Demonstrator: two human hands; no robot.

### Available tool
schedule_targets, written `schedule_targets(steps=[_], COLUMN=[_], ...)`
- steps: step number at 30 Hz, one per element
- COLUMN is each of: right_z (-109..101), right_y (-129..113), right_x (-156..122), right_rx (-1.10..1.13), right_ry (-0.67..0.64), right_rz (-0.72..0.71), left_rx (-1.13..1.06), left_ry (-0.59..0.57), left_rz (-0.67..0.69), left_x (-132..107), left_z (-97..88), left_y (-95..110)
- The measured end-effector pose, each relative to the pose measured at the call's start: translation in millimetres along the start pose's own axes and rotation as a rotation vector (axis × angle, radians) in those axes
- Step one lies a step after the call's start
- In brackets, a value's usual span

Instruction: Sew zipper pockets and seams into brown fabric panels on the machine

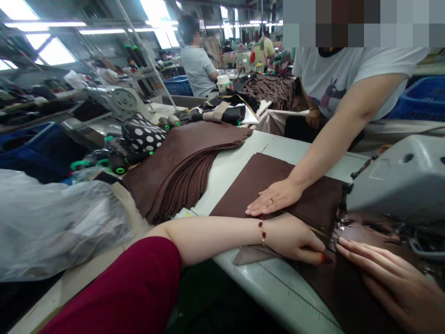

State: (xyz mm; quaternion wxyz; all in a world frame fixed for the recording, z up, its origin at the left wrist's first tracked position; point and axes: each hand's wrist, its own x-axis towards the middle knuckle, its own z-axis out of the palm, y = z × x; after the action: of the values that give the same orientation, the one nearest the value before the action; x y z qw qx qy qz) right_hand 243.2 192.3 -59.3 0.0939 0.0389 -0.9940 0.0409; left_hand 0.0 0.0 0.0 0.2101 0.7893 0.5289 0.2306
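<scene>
My left hand (295,243), with a red sleeve and a beaded bracelet, curls around the edge of a dark brown fabric panel (278,185) just left of the sewing machine's needle area (339,227). A paler taupe fabric edge (252,255) sticks out beneath that wrist. My right hand (385,283) lies flat on the brown fabric at the lower right, fingers extended and slightly apart, holding nothing. A co-worker's ringed hand (274,197) presses the same panel from the far side, just above my left wrist.
A grey sewing machine head (399,181) fills the right side. On the white work table (229,185) lies a tall stack of brown cut pieces (177,171). Polka-dot fabric (142,134), thread spools (118,163), a plastic bag (55,227) and blue crates (420,99) lie beyond.
</scene>
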Motion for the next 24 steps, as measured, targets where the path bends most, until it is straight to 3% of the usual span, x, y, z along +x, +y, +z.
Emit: schedule_targets(steps=[11,24], right_z=[-4.8,-12.0], right_y=[-2.7,-6.1], right_x=[4.4,4.9], right_rx=[0.072,0.132], right_ry=[0.019,-0.003], right_rz=[0.006,0.044], left_rx=[0.381,0.557], left_ry=[-0.076,0.008], left_rz=[0.092,0.251], left_x=[1.5,-2.7], left_z=[8.7,11.2], left_y=[6.5,8.0])
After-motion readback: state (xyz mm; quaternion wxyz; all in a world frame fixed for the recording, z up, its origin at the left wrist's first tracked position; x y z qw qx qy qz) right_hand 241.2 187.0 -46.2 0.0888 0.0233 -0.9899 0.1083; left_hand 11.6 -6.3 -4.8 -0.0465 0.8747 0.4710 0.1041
